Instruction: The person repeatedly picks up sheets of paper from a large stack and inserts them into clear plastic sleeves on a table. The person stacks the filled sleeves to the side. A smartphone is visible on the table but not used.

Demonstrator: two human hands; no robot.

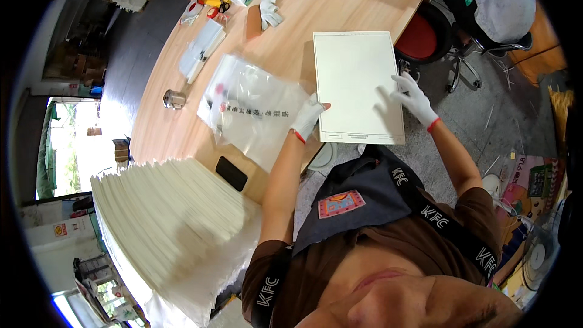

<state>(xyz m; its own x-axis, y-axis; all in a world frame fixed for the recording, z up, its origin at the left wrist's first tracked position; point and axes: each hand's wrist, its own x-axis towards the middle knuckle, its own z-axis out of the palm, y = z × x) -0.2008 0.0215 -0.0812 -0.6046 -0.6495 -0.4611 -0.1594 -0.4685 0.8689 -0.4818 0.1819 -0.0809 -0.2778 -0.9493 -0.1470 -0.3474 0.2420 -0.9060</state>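
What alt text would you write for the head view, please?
A person in white gloves holds a clear plastic bag with the left hand and rests the right hand on a white sheet on a wooden table, beside a fanned paper stack.

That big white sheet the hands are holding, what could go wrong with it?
The white sheet juts past the table edge, so it might bend or slide off. The left hand also pinches a clear plastic bag, which might slip. The fanned paper stack beside it could topple if bumped.
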